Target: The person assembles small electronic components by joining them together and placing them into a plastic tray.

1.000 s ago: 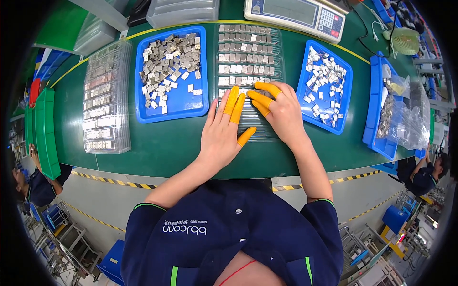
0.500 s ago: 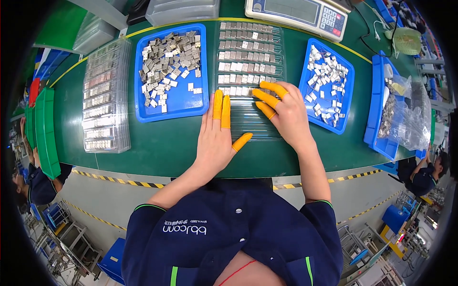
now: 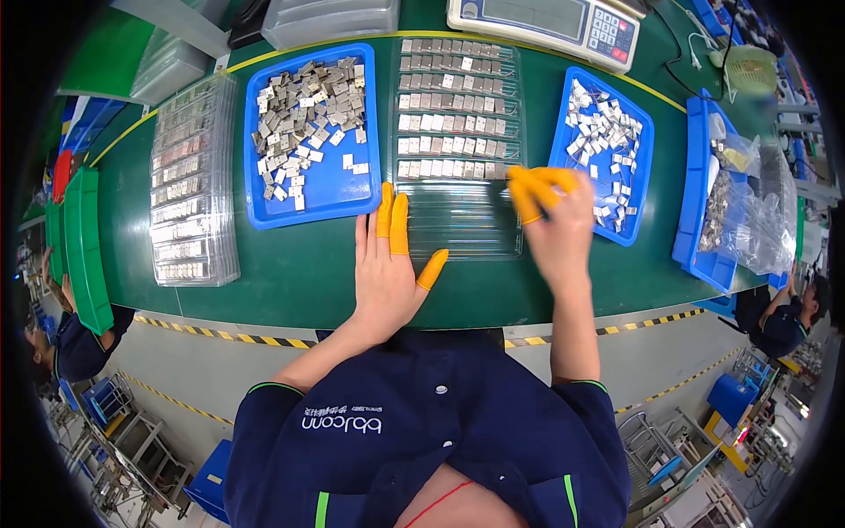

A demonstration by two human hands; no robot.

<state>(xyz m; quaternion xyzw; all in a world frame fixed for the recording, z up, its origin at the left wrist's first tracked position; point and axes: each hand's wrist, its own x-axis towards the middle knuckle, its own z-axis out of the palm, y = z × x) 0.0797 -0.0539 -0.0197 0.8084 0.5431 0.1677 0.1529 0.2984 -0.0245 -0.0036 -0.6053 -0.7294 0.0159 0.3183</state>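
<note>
**Two hands at a clear slotted tray on a green bench**

Nearest, the left hand (image 3: 385, 264) lies flat on the green bench top (image 3: 290, 282), fingers spread and released, gripping nothing; orange rubber cots cover its thumb and two fingertips, which touch the near left corner of the clear plastic slotted tray (image 3: 458, 141). The right hand (image 3: 554, 220), blurred, hovers over the tray's near right corner with its orange-capped fingers bunched together; whether they pinch a part I cannot tell.

The tray stands in the middle of the bench, running from near to far. Its near rows are bare and see-through; its far rows are filled with small grey metal pieces set side by side. That bare near part is the open room between the hands.

Just left of the tray sits a blue shallow bin of loose grey metal chips (image 3: 312, 132); just right, a smaller blue bin of pale metal pieces (image 3: 607, 150). Farther left lies a stack of filled clear trays (image 3: 189, 176). At the far edge stands a grey weighing scale (image 3: 546, 22).
</note>
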